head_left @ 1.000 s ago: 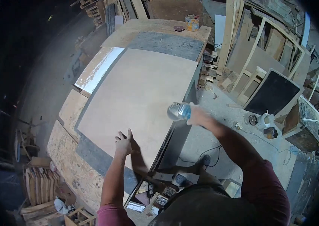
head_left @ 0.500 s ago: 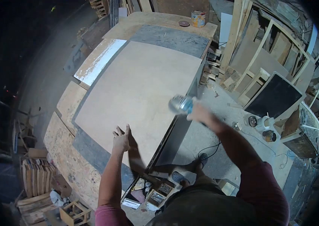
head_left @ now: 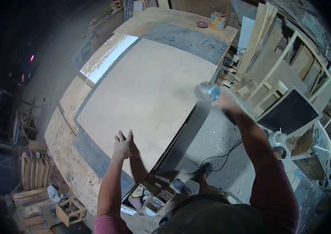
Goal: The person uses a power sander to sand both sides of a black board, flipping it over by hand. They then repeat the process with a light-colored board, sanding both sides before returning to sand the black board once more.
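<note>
A large pale flat panel [head_left: 146, 85] lies on a dark grey sheet [head_left: 185, 41] on top of a worktable. My left hand [head_left: 123, 145] is over the panel's near left part, fingers spread, holding nothing; whether it touches the surface is hard to tell. My right hand [head_left: 228, 103] is closed round a blue and silver power tool [head_left: 209, 92], blurred by motion, at the panel's right edge. A dark cable runs down from that side to the floor near my feet.
A tin can [head_left: 217, 21] and a dark red disc [head_left: 202, 24] stand at the table's far end. Wooden frames and a black panel [head_left: 288, 111] lean at the right. Boxes of hardware [head_left: 154, 203] sit by the near corner, stacked boards [head_left: 36, 170] at lower left.
My right hand has moved the power tool forward and to the right, to the panel's edge. My left hand stays nearly in place. The whole view has shifted slightly.
</note>
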`<state>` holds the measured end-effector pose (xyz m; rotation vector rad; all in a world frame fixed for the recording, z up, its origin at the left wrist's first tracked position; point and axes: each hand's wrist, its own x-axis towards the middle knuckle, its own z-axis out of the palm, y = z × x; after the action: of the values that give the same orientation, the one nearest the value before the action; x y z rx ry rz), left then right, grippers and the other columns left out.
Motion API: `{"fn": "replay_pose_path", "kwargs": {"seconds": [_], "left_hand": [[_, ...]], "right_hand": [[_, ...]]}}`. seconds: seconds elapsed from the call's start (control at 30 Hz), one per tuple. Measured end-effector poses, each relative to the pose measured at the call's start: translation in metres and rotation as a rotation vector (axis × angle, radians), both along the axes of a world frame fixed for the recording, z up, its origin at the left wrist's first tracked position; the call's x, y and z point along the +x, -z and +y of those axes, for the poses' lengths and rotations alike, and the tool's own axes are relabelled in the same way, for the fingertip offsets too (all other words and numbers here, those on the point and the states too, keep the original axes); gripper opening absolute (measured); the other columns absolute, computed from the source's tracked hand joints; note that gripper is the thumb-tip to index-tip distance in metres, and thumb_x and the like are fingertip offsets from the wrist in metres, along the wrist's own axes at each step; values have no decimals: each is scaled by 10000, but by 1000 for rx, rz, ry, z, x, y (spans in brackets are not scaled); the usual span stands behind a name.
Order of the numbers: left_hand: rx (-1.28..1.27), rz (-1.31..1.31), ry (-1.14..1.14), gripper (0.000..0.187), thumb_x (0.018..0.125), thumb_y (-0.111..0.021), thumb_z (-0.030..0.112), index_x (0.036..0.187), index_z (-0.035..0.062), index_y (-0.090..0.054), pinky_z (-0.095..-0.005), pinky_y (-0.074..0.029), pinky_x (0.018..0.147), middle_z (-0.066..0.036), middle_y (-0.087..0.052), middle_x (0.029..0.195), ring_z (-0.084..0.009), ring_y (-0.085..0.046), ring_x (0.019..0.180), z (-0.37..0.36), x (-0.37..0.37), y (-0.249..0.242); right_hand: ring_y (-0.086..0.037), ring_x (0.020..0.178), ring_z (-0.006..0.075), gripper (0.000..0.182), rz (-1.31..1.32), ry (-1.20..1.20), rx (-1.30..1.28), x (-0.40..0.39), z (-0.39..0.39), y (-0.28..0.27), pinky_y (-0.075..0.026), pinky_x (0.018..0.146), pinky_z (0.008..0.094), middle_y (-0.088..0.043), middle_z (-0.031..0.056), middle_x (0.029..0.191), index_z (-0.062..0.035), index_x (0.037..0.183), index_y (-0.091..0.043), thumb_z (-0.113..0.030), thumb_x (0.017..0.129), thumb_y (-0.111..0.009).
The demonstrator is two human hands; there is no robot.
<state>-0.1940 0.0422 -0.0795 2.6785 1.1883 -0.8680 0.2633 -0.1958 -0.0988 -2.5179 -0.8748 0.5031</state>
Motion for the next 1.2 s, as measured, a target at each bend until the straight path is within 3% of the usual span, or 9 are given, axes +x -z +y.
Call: {"fn": "replay_pose_path", "kwargs": {"seconds": [0.23, 0.3, 0.33, 0.37, 0.43, 0.57, 0.67, 0.87, 1.2], "left_hand": [[17, -36, -5, 1186, 680, -821, 113, 1550, 309, -38, -568, -365, 1076, -350, -58, 1542, -587, -188, 1376, 4, -6, 13], [40, -35, 6, 1198, 670, -848, 154, 1549, 310, -50, -567, -365, 1077, -344, -66, 1544, -586, -187, 1377, 6, -7, 17], [42, -37, 9, 1198, 670, -848, 154, 1549, 310, -50, -567, -365, 1077, -344, -66, 1544, -586, -187, 1377, 5, -7, 15], [34, -48, 0, 1193, 673, -851, 158, 1548, 313, -55, -567, -365, 1077, -341, -67, 1546, -584, -188, 1377, 4, -6, 13], [22, -58, 9, 1188, 675, -853, 161, 1547, 316, -61, -566, -365, 1077, -339, -68, 1547, -583, -190, 1378, 2, -7, 6], [36, -116, 51, 1340, 506, -898, 550, 1545, 184, -135, -574, -343, 1085, -316, -117, 1551, -543, -200, 1395, -3, -18, -6], [1, -200, 61, 1335, 524, -879, 579, 1535, 105, -147, -568, -316, 1105, -283, -135, 1562, -475, -187, 1429, -2, -41, -9], [17, -101, -24, 1372, 525, -874, 589, 1484, -74, -149, -529, -291, 1133, -264, -153, 1564, -406, -182, 1451, 25, -92, 4], [83, -126, -48, 1291, 554, -880, 545, 1478, -50, -203, -507, -350, 1106, -234, -196, 1561, -412, -249, 1424, 22, -92, 9]], "right_hand": [[-676, 882, 320, 489, -125, 7, -87, 29, 3, -7, -540, 767, 418, -699, 194, 958, -11, 944, -664, -288, 555, -770], [-664, 937, 354, 610, 131, -118, -23, -21, 1, -29, -534, 807, 439, -683, 215, 990, 1, 1030, -633, -327, 535, -771], [-645, 990, 385, 735, -113, -16, -23, -50, 4, -7, -522, 850, 452, -661, 233, 1034, 14, 1158, -560, -319, 538, -773], [-631, 1013, 406, 781, -44, -46, -104, -87, 3, -33, -511, 880, 460, -643, 246, 1058, 24, 1218, -482, -286, 564, -776], [-635, 1050, 391, 625, 21, -41, -61, -142, -2, -39, -523, 895, 451, -648, 243, 1082, -3, 1130, -504, -222, 616, -785], [-664, 978, 387, 637, 5, -194, -134, -246, -19, -57, -542, 857, 455, -672, 216, 1024, -23, 1143, -498, -278, 626, -768], [-664, 989, 380, 603, 48, -264, -199, -300, -21, -65, -533, 870, 459, -672, 211, 1023, -33, 1131, -494, -264, 644, -763], [-654, 995, 392, 630, 32, -151, -29, -260, -30, -33, -529, 872, 459, -667, 224, 1025, -35, 1123, -501, -258, 612, -796], [-645, 1014, 373, 671, -10, 112, -104, -149, 4, -26, -540, 855, 431, -655, 233, 1047, -4, 1129, -535, -237, 555, -792]]}}
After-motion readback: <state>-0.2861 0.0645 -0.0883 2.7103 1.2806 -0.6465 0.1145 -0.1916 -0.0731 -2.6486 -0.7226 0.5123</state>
